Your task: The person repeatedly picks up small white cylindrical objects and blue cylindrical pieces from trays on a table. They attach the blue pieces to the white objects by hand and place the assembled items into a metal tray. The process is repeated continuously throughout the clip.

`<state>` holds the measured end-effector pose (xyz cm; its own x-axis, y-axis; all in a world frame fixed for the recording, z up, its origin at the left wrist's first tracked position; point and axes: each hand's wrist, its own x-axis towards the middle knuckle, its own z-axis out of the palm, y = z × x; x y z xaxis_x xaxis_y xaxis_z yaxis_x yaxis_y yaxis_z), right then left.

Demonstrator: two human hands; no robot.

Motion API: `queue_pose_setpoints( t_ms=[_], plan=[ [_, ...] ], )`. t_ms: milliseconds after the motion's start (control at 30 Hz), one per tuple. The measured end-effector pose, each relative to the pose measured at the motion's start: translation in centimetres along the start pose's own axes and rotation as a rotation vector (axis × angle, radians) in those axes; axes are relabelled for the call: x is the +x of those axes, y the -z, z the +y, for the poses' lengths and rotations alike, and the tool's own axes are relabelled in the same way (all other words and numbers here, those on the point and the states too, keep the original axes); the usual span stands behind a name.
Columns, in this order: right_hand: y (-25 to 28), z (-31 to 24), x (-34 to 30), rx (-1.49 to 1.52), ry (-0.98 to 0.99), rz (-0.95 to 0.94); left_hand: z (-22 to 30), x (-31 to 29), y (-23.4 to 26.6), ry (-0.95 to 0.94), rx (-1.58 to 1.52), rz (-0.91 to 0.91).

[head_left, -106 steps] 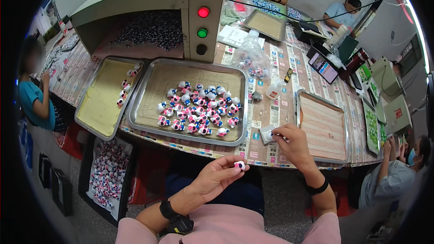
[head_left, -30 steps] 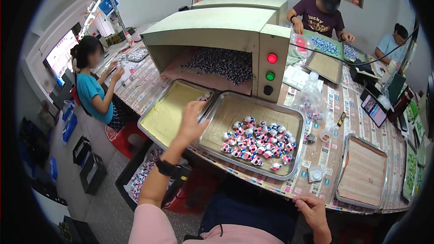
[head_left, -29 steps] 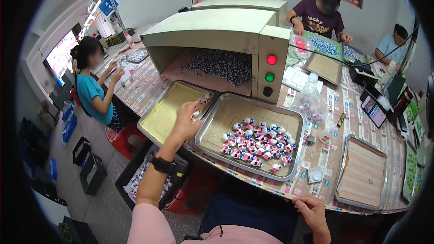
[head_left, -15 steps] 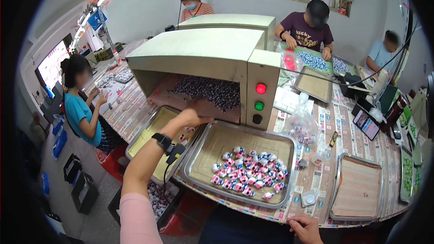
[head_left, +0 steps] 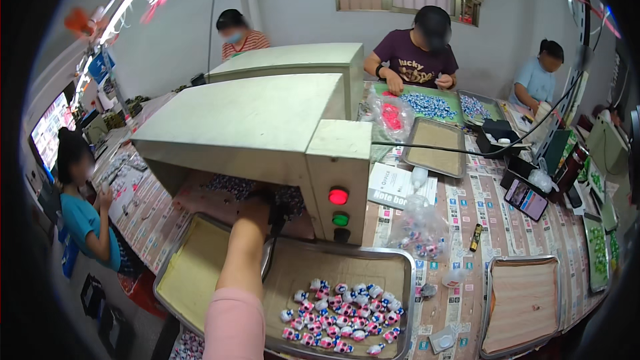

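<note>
My left forearm [head_left: 241,260], in a pink sleeve with a dark band at the wrist, reaches into a cream-coloured box-shaped machine [head_left: 233,120]. Its hand is deep in the shadowed opening, so I cannot make out the fingers or anything in them. Many small dark-and-white pieces [head_left: 290,201] lie inside the machine around the hand. Below the opening, a metal tray [head_left: 293,260] carries a heap of small white, pink and blue figurines [head_left: 347,313]. A second tray with a yellowish lining [head_left: 190,270] stands left of my arm. My right hand is out of the picture.
On the right are a lined tray [head_left: 523,300], a clear plastic bag of pieces [head_left: 421,233], a lighter-like yellow-black object [head_left: 475,237] and a phone [head_left: 527,199]. A black cable [head_left: 460,151] crosses above the table. Several people work around it.
My left hand has gone from the machine's opening deeper inside. The view has shifted, bringing the machine lower and nearer. My right hand, earlier at the table's front edge, has left the picture.
</note>
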<state>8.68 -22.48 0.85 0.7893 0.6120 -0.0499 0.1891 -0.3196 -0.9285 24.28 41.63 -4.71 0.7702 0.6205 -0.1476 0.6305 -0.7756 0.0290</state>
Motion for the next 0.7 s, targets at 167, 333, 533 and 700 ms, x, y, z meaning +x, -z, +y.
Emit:
queue_pose_setpoints(
  t_ms=[167, 333, 533, 700],
  plan=[
    [-0.2, 0.4, -0.1, -0.009, -0.022, -0.012, -3.3, -0.5, -0.8, 0.097, -0.011, 0.001],
    [-0.1, 0.2, 0.2, -0.079, 0.031, 0.049, -4.9, 0.7, -1.1, 0.124, -0.068, 0.053],
    [0.2, 0.3, -0.1, -0.073, 0.077, 0.063, -6.4, 3.0, -1.4, 0.166, -0.2, 0.15],
    [0.0, 1.2, -0.6, -0.049, 0.145, 0.113, -7.3, 3.1, -0.3, 0.26, -0.503, 0.244]
  ],
)
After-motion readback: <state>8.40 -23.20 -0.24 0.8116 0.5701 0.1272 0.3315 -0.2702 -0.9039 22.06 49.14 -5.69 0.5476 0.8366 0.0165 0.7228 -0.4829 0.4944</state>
